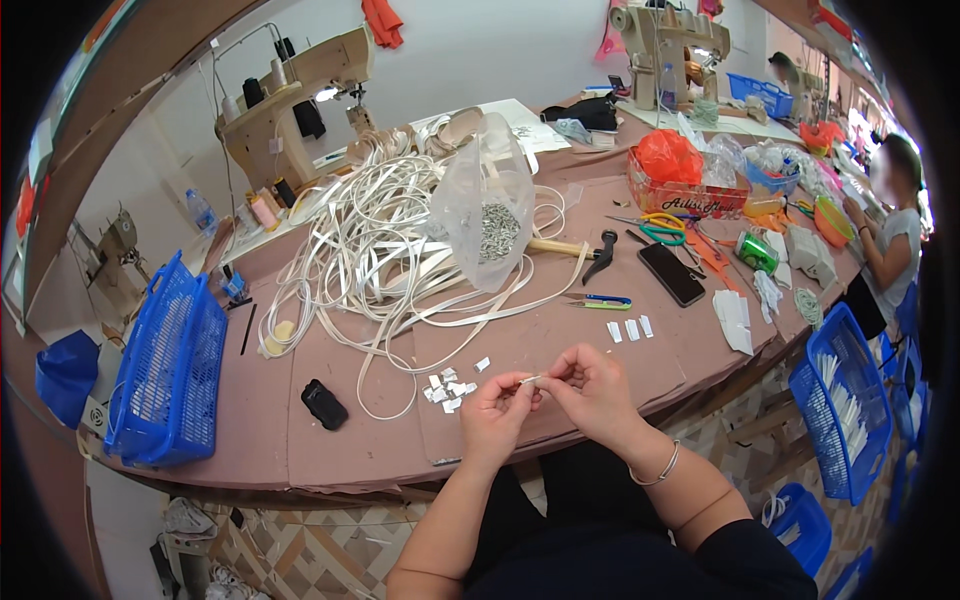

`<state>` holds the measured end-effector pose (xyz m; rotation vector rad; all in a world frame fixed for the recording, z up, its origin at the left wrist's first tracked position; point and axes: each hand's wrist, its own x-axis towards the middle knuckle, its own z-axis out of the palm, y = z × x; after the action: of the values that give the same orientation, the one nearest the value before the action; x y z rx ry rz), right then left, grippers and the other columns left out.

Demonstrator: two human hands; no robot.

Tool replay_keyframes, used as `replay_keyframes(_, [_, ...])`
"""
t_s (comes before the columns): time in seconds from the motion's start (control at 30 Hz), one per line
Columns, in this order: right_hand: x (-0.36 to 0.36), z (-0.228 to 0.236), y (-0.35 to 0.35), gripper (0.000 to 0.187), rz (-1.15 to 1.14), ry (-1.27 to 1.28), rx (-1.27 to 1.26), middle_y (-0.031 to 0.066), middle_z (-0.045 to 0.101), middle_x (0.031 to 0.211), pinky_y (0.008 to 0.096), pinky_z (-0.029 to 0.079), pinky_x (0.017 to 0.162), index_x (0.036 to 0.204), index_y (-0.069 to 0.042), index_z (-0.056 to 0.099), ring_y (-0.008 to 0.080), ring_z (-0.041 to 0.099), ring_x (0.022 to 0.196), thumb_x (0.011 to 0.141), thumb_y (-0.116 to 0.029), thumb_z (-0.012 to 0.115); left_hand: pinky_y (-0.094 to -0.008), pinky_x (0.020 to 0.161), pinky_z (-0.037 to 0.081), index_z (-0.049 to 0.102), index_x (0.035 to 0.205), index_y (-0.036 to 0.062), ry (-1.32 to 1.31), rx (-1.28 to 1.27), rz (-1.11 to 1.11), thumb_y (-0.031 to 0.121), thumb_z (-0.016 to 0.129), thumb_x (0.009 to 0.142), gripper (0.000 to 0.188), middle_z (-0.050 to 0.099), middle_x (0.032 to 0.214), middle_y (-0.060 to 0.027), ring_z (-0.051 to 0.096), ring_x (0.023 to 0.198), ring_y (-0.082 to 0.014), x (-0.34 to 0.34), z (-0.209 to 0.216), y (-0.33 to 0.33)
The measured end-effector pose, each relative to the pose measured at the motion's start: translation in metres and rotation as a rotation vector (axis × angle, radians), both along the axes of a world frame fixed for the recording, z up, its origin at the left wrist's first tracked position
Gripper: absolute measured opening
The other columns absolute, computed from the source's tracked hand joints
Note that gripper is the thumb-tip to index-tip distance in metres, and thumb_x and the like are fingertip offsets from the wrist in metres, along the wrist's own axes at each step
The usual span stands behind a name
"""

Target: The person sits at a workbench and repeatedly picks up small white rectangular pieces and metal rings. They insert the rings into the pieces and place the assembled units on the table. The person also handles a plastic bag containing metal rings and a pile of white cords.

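My left hand [497, 412] and my right hand [592, 388] meet over the table's near edge, fingertips pinched together. Between them is a small white strip piece [531, 380], mostly hidden by the fingers. Just left of my left hand lies a loose pile of small white pieces [448, 391], with one piece [482, 364] apart from it. To the right of my hands, three white pieces [631, 329] lie in a row. Beyond them are thread snips [603, 301] with a green and blue handle.
A tangle of white strapping [350, 250] covers the table's middle, beside a clear bag of metal bits [497, 232] and a hammer [565, 248]. A black phone [671, 275], scissors [662, 228] and green can [756, 253] lie right. Blue baskets [170, 370] flank the table; a person [895, 230] sits far right.
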<state>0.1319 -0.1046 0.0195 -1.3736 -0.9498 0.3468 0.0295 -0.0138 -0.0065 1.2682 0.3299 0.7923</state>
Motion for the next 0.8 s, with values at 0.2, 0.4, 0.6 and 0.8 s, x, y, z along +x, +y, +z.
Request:
replay_keyframes(0.2, [0.002,0.005,-0.001,0.016,0.038,0.103,-0.040,0.0062,0.059,0.072,0.0203,0.050,0.058,0.080,0.002,0.051,0.0084,0.059,0.066,0.075,-0.001,0.066,-0.0207,0.060,0.049,0.057,0.090,-0.0031,0.021,-0.060,-0.002,0.001,0.055,0.084,0.008,0.060,0.077,-0.0072,0.057,0.066,-0.0103,0.000,0.000,-0.001])
replay_keyframes(0.4, [0.005,0.004,0.003,0.017,0.062,0.123,-0.044,0.0060,0.059,0.074,0.0196,0.050,0.060,0.081,0.002,0.051,0.0078,0.058,0.069,0.075,-0.001,0.067,-0.0203,0.056,0.047,0.056,0.090,-0.0029,-0.012,-0.139,-0.019,0.003,0.054,0.084,0.009,0.059,0.076,-0.0068,0.055,0.062,-0.0100,0.003,-0.005,0.001])
replay_keyframes(0.6, [0.008,0.002,0.005,0.017,-0.071,-0.278,0.045,0.0067,0.061,0.078,0.0234,0.051,0.063,0.088,0.000,0.054,0.0101,0.060,0.071,0.074,0.002,0.064,-0.0201,0.063,0.048,0.056,0.096,-0.0014,-0.027,-0.382,-0.170,0.006,0.054,0.086,0.013,0.060,0.080,-0.0064,0.057,0.069,-0.0098,-0.002,0.011,0.005])
replay_keyframes(0.8, [0.003,0.004,0.000,0.015,-0.050,-0.313,0.228,0.0076,0.060,0.083,0.0245,0.051,0.069,0.095,0.002,0.057,0.0137,0.062,0.078,0.080,0.000,0.058,-0.0214,0.067,0.049,0.053,0.102,-0.0015,-0.127,-0.151,-0.027,-0.002,0.054,0.083,0.019,0.058,0.088,-0.0095,0.058,0.073,-0.0122,-0.006,0.015,0.001])
